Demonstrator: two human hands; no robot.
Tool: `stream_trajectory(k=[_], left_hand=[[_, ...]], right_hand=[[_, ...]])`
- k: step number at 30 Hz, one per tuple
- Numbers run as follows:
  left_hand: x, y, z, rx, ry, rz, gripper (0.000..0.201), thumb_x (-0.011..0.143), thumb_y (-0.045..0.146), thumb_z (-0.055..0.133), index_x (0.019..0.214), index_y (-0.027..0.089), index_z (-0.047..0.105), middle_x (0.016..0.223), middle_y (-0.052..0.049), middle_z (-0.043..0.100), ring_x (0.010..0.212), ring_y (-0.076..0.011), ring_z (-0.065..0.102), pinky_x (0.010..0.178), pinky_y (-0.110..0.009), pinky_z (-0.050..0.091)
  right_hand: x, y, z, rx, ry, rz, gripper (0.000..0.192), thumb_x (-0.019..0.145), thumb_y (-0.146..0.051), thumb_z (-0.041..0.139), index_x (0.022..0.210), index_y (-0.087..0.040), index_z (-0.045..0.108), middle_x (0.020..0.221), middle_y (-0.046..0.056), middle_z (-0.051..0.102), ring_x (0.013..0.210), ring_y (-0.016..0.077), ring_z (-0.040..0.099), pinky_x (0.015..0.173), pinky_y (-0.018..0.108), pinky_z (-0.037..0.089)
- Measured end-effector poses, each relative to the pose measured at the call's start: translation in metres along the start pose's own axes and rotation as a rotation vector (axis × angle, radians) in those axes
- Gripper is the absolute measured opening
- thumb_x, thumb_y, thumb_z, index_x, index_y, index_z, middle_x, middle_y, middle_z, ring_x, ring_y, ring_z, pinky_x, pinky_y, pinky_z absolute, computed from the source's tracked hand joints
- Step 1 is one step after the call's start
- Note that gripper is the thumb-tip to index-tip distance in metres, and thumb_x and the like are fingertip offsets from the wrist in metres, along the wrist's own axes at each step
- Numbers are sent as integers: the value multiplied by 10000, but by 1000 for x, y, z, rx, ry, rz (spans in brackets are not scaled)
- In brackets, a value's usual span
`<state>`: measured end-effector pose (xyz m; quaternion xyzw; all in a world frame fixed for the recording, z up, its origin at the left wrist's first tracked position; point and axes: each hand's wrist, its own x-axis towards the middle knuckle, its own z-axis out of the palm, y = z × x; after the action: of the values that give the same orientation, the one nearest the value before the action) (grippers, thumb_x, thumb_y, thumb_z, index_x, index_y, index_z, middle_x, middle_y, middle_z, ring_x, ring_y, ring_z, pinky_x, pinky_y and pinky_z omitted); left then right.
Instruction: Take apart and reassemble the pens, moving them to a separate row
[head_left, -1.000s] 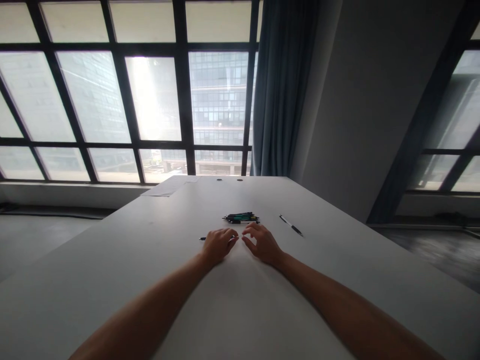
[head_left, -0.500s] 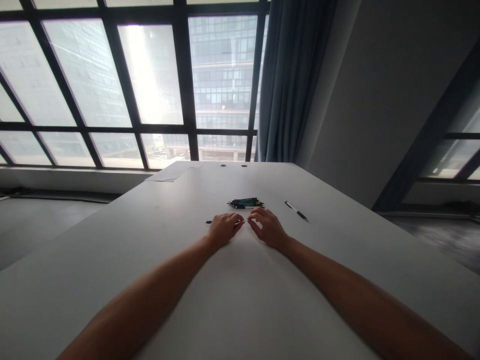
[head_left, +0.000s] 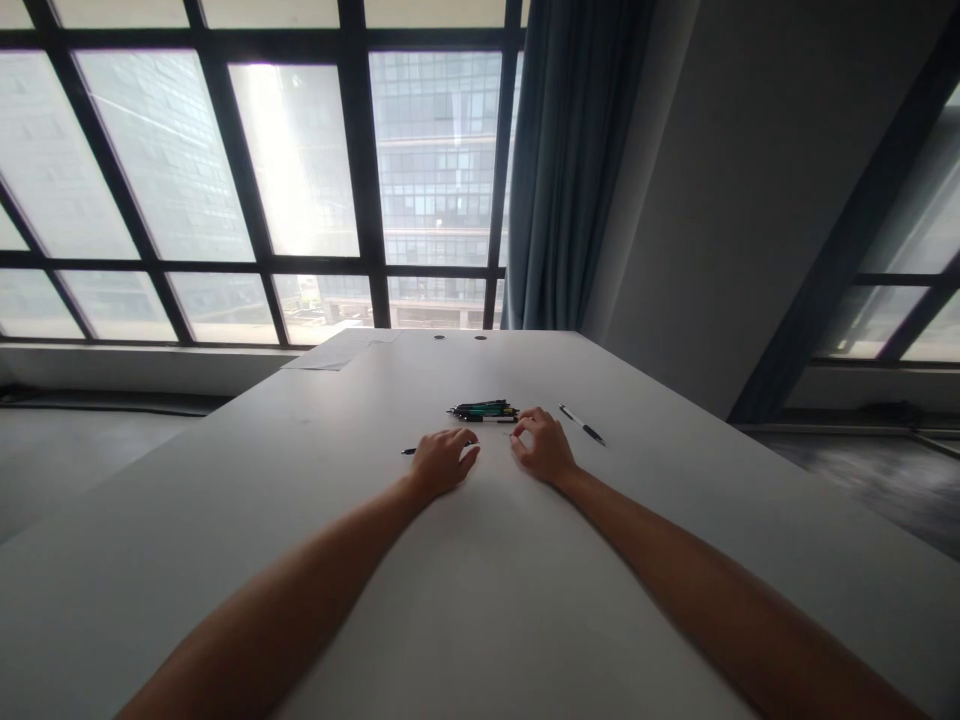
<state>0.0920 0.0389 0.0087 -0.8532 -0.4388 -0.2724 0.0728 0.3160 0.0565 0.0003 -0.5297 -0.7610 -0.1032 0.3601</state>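
My left hand (head_left: 441, 461) rests low over the table with its fingers curled round a dark pen (head_left: 409, 451). One end of the pen sticks out to the left, and a short bit shows by the fingertips on the right. My right hand (head_left: 545, 445) is a small gap away, thumb and forefinger pinched together. A tiny thin piece seems to poke out of that pinch, too small to name. Just beyond both hands lies a bunch of pens (head_left: 482, 409), dark with some green. To the right of my right hand lies a single white and black pen (head_left: 581, 424).
All of this is on a long white table (head_left: 480, 570). Sheets of paper (head_left: 330, 352) lie at its far left edge, and two round dark holes (head_left: 481, 338) sit near the far end. A blue curtain (head_left: 551, 200) hangs beside the window behind.
My hands were nearly touching at the fingertips; now a gap separates them, the right hand having drawn off to the right. The camera view has shifted slightly.
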Motion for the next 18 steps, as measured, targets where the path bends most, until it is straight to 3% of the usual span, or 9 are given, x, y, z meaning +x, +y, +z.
stream_trajectory(k=[7, 18], left_hand=[[0, 1, -1, 6, -30, -22, 257, 912, 371, 438, 1026, 225, 617, 972, -55, 712, 867, -205, 664, 755, -299, 487], [1, -1, 1, 22, -18, -37, 263, 910, 380, 439, 1010, 221, 624, 952, -54, 713, 852, -208, 666, 738, -300, 485]], right_hand=[[3, 2, 7, -65, -99, 16, 31, 744, -193, 620, 728, -177, 642, 1004, 78, 566, 946, 219, 508, 820, 346, 377], [8, 0, 9, -56, -112, -7, 113, 767, -274, 640, 713, -175, 636, 955, 75, 572, 929, 213, 519, 816, 339, 382]])
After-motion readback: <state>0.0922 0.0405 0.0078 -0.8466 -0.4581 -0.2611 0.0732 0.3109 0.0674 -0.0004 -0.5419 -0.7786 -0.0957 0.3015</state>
